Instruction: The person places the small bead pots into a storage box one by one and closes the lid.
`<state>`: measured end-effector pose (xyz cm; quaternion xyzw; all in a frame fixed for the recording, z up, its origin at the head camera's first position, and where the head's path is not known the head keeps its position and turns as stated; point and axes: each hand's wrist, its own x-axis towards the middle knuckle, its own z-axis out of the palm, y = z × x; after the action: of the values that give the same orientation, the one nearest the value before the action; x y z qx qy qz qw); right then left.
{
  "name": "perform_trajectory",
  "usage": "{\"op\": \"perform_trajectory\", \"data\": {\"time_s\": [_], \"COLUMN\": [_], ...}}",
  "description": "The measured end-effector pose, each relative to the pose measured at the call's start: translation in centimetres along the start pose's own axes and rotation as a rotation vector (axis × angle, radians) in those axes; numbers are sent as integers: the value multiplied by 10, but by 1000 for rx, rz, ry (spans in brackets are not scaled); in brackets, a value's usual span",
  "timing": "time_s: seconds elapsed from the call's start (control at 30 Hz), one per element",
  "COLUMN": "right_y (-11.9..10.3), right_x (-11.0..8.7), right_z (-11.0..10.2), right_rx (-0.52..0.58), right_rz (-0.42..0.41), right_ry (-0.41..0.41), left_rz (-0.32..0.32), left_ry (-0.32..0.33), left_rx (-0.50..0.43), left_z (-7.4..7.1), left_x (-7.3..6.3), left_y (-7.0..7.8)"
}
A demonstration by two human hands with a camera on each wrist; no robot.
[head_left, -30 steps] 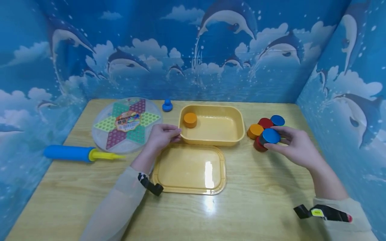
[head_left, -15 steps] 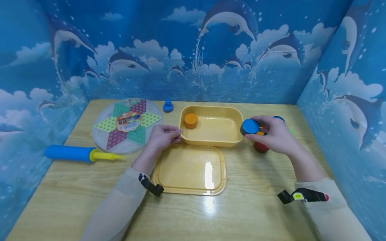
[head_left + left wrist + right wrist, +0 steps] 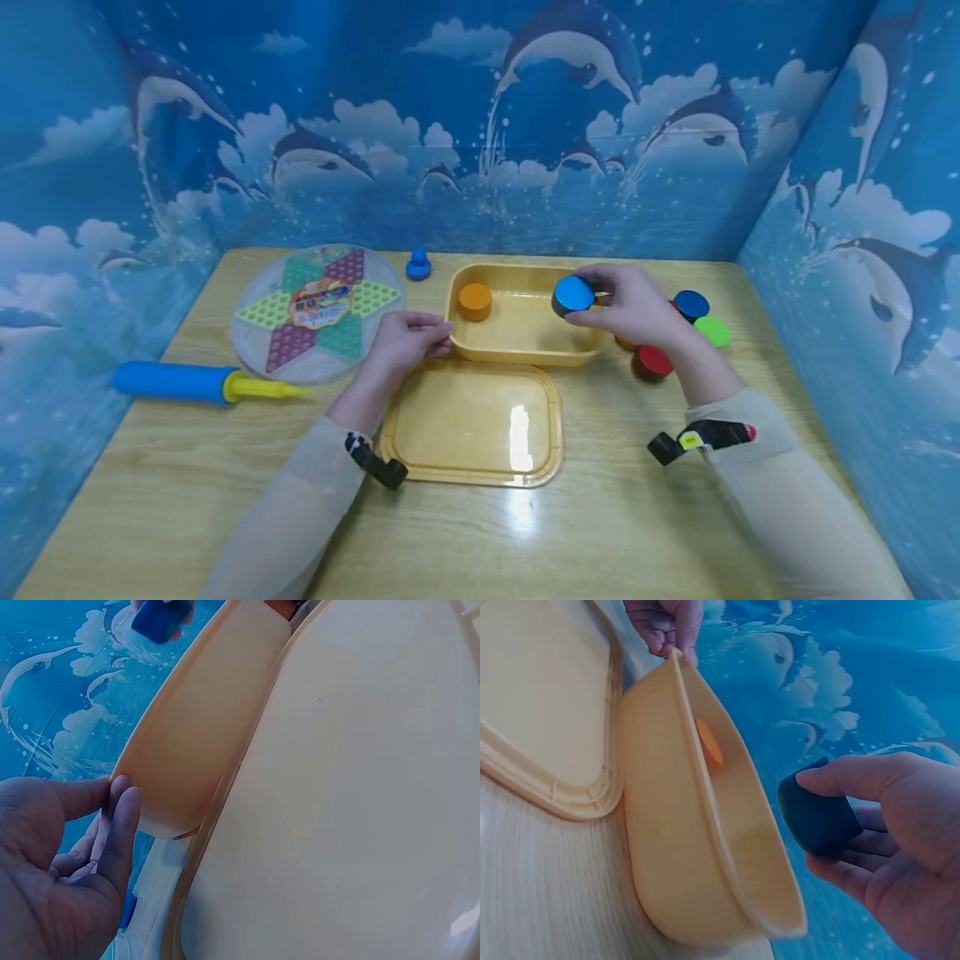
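My right hand [image 3: 630, 304] grips a blue round block [image 3: 573, 297] between thumb and fingers, above the right part of a yellow plastic box [image 3: 528, 357]. Seen in the right wrist view, the dark blue block [image 3: 817, 810] hangs beside the box's rim, apart from it. My left hand [image 3: 405, 342] pinches the left end of the box's rim, thumb on one side and fingers on the other in the left wrist view. An orange round block [image 3: 475, 302] sits inside the box at its left end. The box's yellow lid [image 3: 472, 425] lies flat in front of it.
Right of the box stand a red block [image 3: 652, 363], a blue block [image 3: 691, 305] and a green block [image 3: 713, 331], with others partly hidden by my right hand. On the left lie a star-patterned round game board [image 3: 318, 312], a blue-and-yellow pump [image 3: 180, 382] and a small blue knobbed piece [image 3: 418, 265].
My right hand has carried the blue block leftward from the group of blocks to above the box. The left hand has stayed at the rim.
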<state>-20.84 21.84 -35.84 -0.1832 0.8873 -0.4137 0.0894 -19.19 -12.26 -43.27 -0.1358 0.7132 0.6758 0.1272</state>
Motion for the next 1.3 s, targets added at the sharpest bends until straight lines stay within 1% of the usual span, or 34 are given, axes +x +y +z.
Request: {"op": "perform_trajectory", "data": {"time_s": [0.17, 0.4, 0.53, 0.73, 0.93, 1.07, 1.17, 1.3], "right_y": [-1, 1, 4, 10, 15, 18, 19, 20], "right_x": [23, 46, 59, 78, 89, 93, 95, 98], "right_z": [13, 24, 28, 41, 58, 69, 74, 79], "right_rx": [-44, -53, -64, -46, -86, -99, -82, -78], "right_rz": [-16, -31, -49, -44, -44, -34, -29, -42], "right_ry": [-34, -102, -118, -164, -202, -196, -188, -175], "left_rz": [6, 10, 2, -27, -40, -43, -40, -40], "left_ry": [-2, -1, 4, 15, 19, 23, 27, 35], "left_rx": [1, -8, -6, -1, 4, 9, 18, 30], "left_z": [-1, 0, 0, 0, 0, 0, 1, 1], "left_x": [-1, 1, 2, 2, 2, 1, 1, 0], "left_y": [0, -1, -2, -1, 0, 1, 1, 1]}}
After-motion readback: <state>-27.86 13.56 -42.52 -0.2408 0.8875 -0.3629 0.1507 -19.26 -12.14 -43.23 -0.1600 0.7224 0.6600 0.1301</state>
